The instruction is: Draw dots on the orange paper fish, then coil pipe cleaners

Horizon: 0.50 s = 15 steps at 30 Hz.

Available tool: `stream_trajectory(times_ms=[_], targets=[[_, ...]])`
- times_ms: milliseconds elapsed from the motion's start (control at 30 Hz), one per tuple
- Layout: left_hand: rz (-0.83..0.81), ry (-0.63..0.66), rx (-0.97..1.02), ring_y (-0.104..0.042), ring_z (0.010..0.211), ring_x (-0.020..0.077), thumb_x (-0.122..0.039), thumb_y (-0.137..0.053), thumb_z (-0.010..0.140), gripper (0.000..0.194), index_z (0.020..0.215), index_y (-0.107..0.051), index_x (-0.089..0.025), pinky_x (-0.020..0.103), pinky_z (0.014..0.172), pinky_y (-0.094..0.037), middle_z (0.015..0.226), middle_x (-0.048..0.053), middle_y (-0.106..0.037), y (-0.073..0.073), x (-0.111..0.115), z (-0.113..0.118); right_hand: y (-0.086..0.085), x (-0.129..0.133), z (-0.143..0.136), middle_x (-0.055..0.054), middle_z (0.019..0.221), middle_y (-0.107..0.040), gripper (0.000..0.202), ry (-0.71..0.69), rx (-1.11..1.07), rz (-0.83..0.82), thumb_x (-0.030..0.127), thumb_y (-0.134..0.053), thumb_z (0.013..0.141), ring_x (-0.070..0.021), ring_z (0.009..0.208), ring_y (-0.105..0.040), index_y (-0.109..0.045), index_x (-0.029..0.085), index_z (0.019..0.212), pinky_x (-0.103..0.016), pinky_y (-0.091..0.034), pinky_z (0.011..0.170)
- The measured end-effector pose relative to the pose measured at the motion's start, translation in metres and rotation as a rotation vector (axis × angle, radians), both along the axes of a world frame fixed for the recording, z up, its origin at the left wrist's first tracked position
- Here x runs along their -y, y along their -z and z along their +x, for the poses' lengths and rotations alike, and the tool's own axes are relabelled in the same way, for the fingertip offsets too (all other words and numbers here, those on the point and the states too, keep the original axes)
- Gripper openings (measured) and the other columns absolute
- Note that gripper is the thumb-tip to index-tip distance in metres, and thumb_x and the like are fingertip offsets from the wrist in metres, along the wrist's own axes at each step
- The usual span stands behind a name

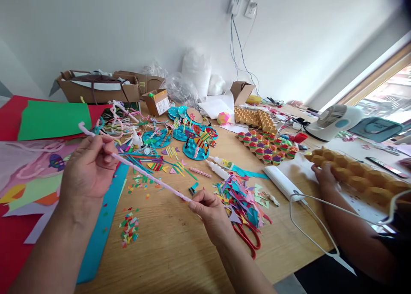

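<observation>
From the head camera, looking down over the wooden table (180, 251), I hold a pale pink pipe cleaner (141, 170) stretched between my two hands. My left hand (88, 167) is closed round it near its upper end, fingers curled, with a short tip poking out above my knuckles toward the green paper (53, 118). My right hand (208, 208) pinches the lower end between thumb and fingertips, shut tight on it. Held this way, at both ends and raised off the table, the stem runs in a nearly straight slanting line; I judge the two grips keep it taut and clear of the clutter underneath.

Just beside my right hand lies a heap of coloured paper scraps (240, 197), with red-handled scissors (248, 238) partly under it, close enough to reach. Two white glue bottles (220, 167) lie near the middle. Farther back sit blue paper plates (194, 146) decorated with bright shapes, and a tangle of more pipe cleaners (123, 116). A painted egg tray (268, 146) stands to the right.

At the right edge another person's hand (324, 176) rests on a plain yellow egg tray (359, 178), well apart from mine. A white cable (316, 225) loops across the table edge in front of them.
</observation>
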<state>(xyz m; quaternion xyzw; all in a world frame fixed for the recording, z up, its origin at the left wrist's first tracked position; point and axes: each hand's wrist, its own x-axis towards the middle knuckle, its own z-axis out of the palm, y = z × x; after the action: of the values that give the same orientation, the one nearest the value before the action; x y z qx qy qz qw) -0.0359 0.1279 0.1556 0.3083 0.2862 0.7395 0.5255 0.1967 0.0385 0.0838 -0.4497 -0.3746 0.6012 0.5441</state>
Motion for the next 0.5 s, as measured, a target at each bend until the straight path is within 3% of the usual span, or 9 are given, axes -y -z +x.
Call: stream_trajectory(times_ms=[167,233,367,500], targets=[[-0.179,0.065,0.083,-0.034,0.037,0.0026,-0.012,-0.051,0.086,0.026,0.06,-0.057,-0.01,0.012,0.036,-0.033,0.044,-0.004,-0.042,0.013,-0.013,-0.008,-0.017,0.015,-0.012,0.003,0.056,-0.053,0.024,-0.21,0.021,0.14,0.032,-0.077,0.061,-0.0101,0.054,-0.043,-0.059,0.017,0.054,-0.023,-0.03,0.051],[-0.162,0.054,0.076,-0.035,0.038,0.0027,-0.011,-0.049,0.087,0.027,0.061,-0.058,-0.01,0.011,0.038,-0.035,0.045,-0.004,-0.043,0.01,-0.013,-0.01,-0.018,0.015,-0.012,0.003,0.054,-0.052,0.025,-0.203,0.109,0.13,0.033,-0.076,0.061,-0.0097,0.053,-0.042,-0.059,0.017,0.054,-0.023,-0.03,0.052],[-0.018,0.014,-0.04,-0.039,0.043,0.0054,-0.014,-0.056,0.08,0.015,0.067,-0.063,-0.011,0.013,0.038,-0.037,0.049,-0.002,-0.049,-0.005,-0.002,-0.007,-0.001,0.006,-0.004,0.003,0.054,-0.054,0.028,-0.163,0.094,-0.029,0.042,-0.075,0.061,-0.0095,0.052,-0.042,-0.061,0.017,0.059,-0.023,-0.031,0.053],[0.117,-0.17,-0.186,-0.05,0.054,0.0084,-0.011,-0.06,0.076,0.01,0.067,-0.064,-0.013,0.013,0.041,-0.038,0.06,0.0,-0.059,-0.015,0.024,0.009,0.019,-0.003,0.002,0.002,0.056,-0.055,0.029,-0.051,0.111,-0.038,0.042,-0.073,0.062,-0.0102,0.054,-0.044,-0.059,0.016,0.059,-0.023,-0.032,0.056]])
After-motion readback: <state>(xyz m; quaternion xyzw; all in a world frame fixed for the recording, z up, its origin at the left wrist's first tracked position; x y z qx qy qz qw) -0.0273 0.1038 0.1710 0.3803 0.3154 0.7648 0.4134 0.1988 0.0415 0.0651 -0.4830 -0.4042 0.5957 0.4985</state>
